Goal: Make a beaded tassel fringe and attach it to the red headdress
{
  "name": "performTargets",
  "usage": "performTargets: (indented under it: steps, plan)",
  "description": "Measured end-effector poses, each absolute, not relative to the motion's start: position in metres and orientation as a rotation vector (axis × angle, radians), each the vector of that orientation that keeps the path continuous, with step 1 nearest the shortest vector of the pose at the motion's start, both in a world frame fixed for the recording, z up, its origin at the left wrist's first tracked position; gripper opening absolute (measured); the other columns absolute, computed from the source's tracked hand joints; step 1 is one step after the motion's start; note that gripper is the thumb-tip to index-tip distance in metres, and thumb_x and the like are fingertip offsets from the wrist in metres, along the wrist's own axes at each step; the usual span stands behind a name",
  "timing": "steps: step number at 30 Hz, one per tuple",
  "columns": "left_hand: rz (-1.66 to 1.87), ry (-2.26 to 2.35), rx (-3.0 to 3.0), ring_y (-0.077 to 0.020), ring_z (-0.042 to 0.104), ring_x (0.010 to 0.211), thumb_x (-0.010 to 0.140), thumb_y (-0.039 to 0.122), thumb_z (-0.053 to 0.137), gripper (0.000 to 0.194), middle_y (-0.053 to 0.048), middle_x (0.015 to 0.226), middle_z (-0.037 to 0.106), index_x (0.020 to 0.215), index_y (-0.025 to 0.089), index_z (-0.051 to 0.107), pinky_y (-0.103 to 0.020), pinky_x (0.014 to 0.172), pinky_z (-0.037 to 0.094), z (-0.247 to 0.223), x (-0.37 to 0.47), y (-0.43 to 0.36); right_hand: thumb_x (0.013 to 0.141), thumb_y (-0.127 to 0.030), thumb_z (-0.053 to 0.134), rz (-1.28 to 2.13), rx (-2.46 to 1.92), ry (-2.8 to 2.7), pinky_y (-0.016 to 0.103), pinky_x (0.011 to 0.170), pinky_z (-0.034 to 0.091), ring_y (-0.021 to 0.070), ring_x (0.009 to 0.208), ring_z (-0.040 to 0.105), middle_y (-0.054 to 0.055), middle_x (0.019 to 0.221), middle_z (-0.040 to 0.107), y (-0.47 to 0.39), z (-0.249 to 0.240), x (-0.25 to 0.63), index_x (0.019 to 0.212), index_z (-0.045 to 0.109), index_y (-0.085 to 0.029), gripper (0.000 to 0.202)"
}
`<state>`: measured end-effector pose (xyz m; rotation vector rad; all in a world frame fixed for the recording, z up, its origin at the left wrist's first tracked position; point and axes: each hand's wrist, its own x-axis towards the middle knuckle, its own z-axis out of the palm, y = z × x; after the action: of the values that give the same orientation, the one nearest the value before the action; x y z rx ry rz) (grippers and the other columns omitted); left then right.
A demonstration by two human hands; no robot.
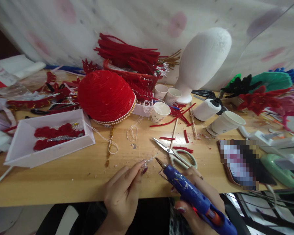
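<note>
Low in the centre of the frame, a left hand held its grip pressed together, thumb and forefinger pinching a small, thin, whitish translucent piece that pointed toward the middle of the picture. To its right, a right hand had its grip wrapped around a scuffed blue plastic glue gun with a small red light glowing on its body, and the gun's dark pointed metal nozzle sat just beside the piece (whether the two touched, I could not tell). Just above the gun, open-bladed scissors with cream-coloured handles lay on the pale wooden desk, near short cut lengths of fuzzy red stem. Left of centre stood a red fuzzy dome edged with white and gold beads; at the left, an open white box held red and silvery decorations. Behind the dome, at upper centre, a bundle of long red fuzzy stems lay across a red basket. A smooth white mannequin head leaned at upper right, and a phone with a pixelated screen rested at lower right.
</note>
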<state>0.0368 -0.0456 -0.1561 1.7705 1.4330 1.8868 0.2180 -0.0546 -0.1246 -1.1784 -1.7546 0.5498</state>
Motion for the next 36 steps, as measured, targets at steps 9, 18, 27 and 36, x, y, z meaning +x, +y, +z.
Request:
performTargets:
  steps: [9,18,27,36]
  plan:
    - [1.886,1.428,1.779,-0.0133,0.075,0.07,0.085,0.005,0.067,0.026,-0.002,0.084,0.079,0.105,0.019,0.075,-0.018,0.064,0.06,-0.155,0.036,-0.045,0.085,-0.059,0.064,0.582,-1.178,-1.745,0.029,0.051,0.037,0.0148,0.059,0.05,-0.001,0.067,0.05,-0.054,-0.125,0.216,0.072,0.056,-0.021,0.042]
    - [1.86,1.437,1.75,-0.0151,0.075,0.071,0.085,0.006,0.068,0.027,-0.002,0.086,0.08,0.105,0.022,0.075,-0.021,0.064,0.062,-0.155,0.036,-0.046,0.085,-0.058,0.066,0.585,-1.164,-1.76,0.03,0.052,0.038,0.0159,0.059,0.051,-0.001,0.067,0.051,-0.054,-0.126,0.217,0.073,0.058,-0.021,0.039]
    - [1.783,1.529,1.446,-0.0136,0.076,0.075,0.085,0.015,0.071,0.018,0.002,0.088,0.081,0.095,0.026,0.079,-0.019,0.071,0.062,-0.154,0.034,-0.042,0.086,-0.055,0.066,0.595,-1.171,-1.712,0.029,0.051,0.038,0.0148,0.058,0.051,-0.001,0.067,0.052,-0.054,-0.128,0.213,0.073,0.058,-0.021,0.037]
    - [1.794,1.502,1.411,-0.0162,0.077,0.072,0.083,0.016,0.072,0.015,0.0,0.085,0.081,0.092,0.024,0.08,-0.022,0.068,0.063,-0.151,0.033,-0.041,0.087,-0.055,0.065,0.614,-1.15,-1.715,0.029,0.052,0.038,0.0144,0.058,0.049,-0.002,0.065,0.053,-0.048,-0.126,0.205,0.072,0.057,-0.021,0.038]
